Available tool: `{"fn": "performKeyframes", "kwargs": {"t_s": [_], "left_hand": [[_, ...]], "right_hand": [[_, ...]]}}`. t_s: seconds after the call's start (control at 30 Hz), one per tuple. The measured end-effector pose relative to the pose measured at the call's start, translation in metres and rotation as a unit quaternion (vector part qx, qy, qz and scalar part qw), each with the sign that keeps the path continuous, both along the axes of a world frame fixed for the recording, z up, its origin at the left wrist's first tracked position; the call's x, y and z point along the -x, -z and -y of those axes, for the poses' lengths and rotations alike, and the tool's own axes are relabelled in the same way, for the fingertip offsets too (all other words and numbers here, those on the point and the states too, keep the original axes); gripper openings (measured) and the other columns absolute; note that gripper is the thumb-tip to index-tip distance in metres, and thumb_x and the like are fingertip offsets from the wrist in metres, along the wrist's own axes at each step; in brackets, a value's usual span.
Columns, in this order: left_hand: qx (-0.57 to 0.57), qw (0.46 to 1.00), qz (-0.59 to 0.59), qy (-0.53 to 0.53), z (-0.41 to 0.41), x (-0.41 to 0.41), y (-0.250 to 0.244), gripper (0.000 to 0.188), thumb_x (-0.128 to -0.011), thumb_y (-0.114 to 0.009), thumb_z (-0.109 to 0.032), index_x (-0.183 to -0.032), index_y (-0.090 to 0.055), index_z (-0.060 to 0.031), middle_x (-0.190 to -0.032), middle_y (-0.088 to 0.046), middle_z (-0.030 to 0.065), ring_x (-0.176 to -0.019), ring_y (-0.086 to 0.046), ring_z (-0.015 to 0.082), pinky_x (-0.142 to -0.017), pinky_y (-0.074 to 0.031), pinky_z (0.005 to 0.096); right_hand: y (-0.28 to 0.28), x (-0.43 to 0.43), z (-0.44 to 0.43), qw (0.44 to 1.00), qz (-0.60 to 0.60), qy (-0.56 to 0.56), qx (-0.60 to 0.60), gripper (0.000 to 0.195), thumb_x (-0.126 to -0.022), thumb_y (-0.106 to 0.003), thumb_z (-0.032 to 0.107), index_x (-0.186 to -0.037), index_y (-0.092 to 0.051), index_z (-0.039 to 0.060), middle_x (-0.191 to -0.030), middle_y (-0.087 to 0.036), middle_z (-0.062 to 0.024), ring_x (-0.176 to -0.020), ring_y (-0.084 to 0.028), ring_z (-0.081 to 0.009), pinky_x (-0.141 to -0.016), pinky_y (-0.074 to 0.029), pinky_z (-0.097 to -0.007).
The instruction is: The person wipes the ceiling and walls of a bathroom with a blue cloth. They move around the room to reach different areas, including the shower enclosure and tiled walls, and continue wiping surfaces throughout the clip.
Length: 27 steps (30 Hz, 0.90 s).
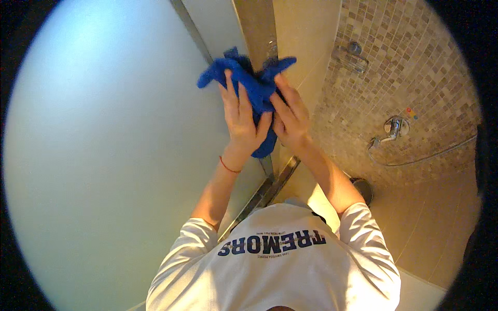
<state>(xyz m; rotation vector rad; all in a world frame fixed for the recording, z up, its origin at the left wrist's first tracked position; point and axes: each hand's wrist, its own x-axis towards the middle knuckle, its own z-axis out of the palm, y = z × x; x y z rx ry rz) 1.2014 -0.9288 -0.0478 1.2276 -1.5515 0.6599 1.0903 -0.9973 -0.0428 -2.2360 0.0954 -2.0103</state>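
A bunched blue cloth [249, 83] is held up in front of me, against or just before the narrow upright at the edge of the frosted glass panel [116, 136]. My left hand [242, 116] grips the cloth from the left, with its fingers spread over the folds. On the other side my right hand [291, 114] has its fingertips on the cloth's right part. One loose corner sticks out to the left and another to the right. Below the hands hangs a lower fold of the cloth. Whether the cloth touches the glass or the upright, I cannot tell.
To the right, a mosaic-tiled wall [389, 77] carries a shower mixer tap [397, 126] with a metal hose [424, 160] and a wall-mounted soap holder [354, 60]. A dark metal track [264, 194] runs along the floor. A dark round bin-like object [362, 190] stands beyond my right forearm.
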Motion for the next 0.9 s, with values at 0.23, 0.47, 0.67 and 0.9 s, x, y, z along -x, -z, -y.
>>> {"fn": "performKeyframes", "kwargs": {"t_s": [0.23,0.47,0.67,0.9], "left_hand": [[-0.057,0.988,-0.136,0.041,0.002,0.017,0.112,0.048,-0.087,-0.048,-0.024,-0.125,-0.041,0.004,-0.13,-0.034,0.0341,-0.116,-0.03,0.0571,-0.1,-0.02,0.0633],[-0.23,0.907,-0.353,0.018,-0.024,0.053,0.196,0.035,-0.088,-0.044,-0.011,-0.122,-0.047,-0.0019,-0.119,-0.052,0.0174,-0.109,-0.047,0.0339,-0.098,-0.035,0.0454],[-0.093,0.968,-0.072,-0.223,-0.002,0.055,0.091,0.027,-0.084,-0.05,-0.013,-0.108,-0.055,-0.002,-0.113,-0.056,0.0179,-0.103,-0.048,0.0423,-0.098,-0.03,0.0532],[0.022,0.894,0.046,-0.444,0.017,0.065,-0.013,0.066,-0.087,-0.051,-0.022,-0.14,-0.022,0.0057,-0.141,-0.016,0.0394,-0.126,-0.023,0.0587,-0.105,-0.017,0.0607]], "right_hand": [[0.133,-0.003,0.0,0.995,-0.036,-0.049,-0.08,0.033,-0.08,-0.058,0.002,-0.112,-0.06,-0.0061,-0.131,-0.046,-0.0284,-0.119,-0.048,-0.0419,-0.099,-0.041,-0.045],[0.251,0.028,-0.018,0.835,-0.139,-0.264,-0.463,0.04,-0.084,-0.054,0.001,-0.123,-0.052,-0.005,-0.131,-0.045,-0.0275,-0.117,-0.048,-0.0429,-0.1,-0.04,-0.0448],[0.118,0.008,0.023,0.973,-0.059,-0.211,-0.073,0.03,-0.08,-0.058,0.002,-0.109,-0.057,-0.0064,-0.131,-0.047,-0.0249,-0.12,-0.047,-0.0415,-0.1,-0.041,-0.0448],[-0.017,-0.009,0.062,0.965,0.032,-0.254,0.053,0.025,-0.077,-0.06,0.01,-0.098,-0.064,-0.0044,-0.119,-0.058,-0.0198,-0.099,-0.058,-0.0328,-0.084,-0.049,-0.0402]]}}
